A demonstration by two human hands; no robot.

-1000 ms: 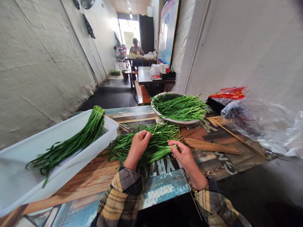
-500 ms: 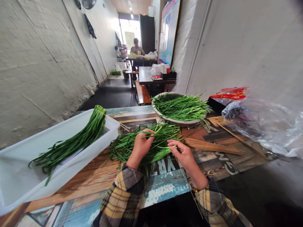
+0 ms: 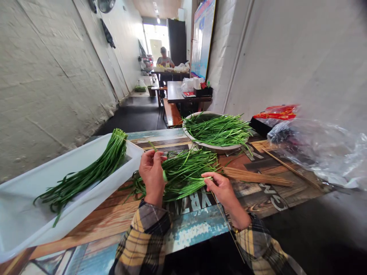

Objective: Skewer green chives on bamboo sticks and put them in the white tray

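Blue and brown boards make up the table. Blue paint shows by its near edge, between the two sleeves, so the hands have some room on that side. Brown boards show between the left sleeve and the white tray at the table's left end. A bunch of chives lies in the tray, pale ends at the tray's far right corner. A pile of chives lies in the middle of the table. Just behind it, at the far edge, sits a full bowl. To the right of the pile lie thin brown sticks, and a clear bag fills the far right corner.

The left hand is curled at the left side of the pile, thumb against fingers, with a green stalk poking up from them. The right hand pinches the pale ends of a few chives. A thin stick slants down from it, past the near edge. I cannot tell if it goes through the chives.

The left hand stands nearly upright. The right hand points left, its arm coming up from the lower right.
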